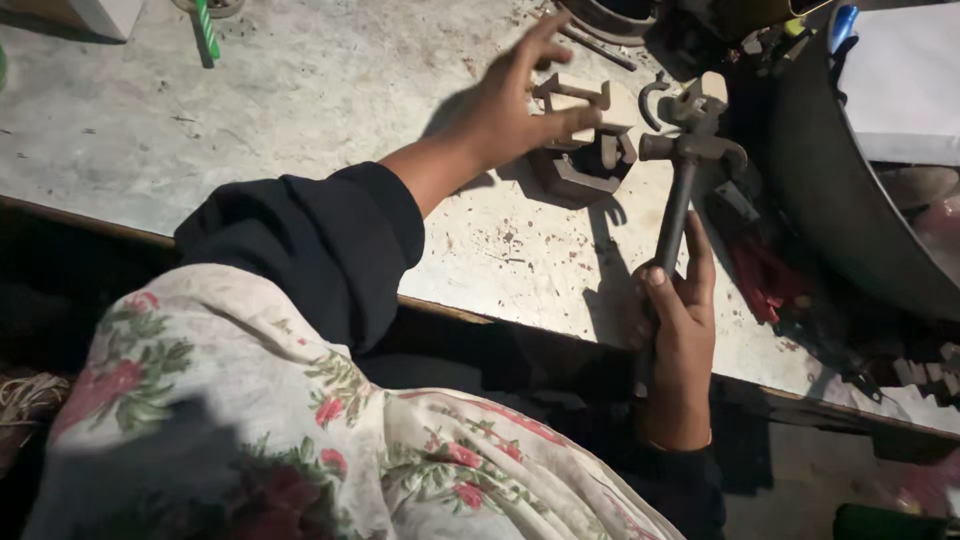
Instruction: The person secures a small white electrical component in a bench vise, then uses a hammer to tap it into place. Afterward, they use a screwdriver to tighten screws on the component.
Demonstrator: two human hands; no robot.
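Two risks: your left hand (520, 95), fingers spread wide, hovers over the metal block (585, 150) at the 9 o'clock side of the hammer (680, 190) your right hand (680, 330) grips, so a swing could strike fingers.

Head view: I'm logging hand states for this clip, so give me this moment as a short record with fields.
left hand: left hand open, fingers spread, over the octagonal block; contact unclear
right hand: right hand gripping the hammer handle
hammer: hammer, head up, near the block
block: octagonal block with metal clips on the workbench
surface: worn, speckled workbench
nearby: large dark pan at right; green-striped stick at top left
clothing: dark sleeve, floral cloth
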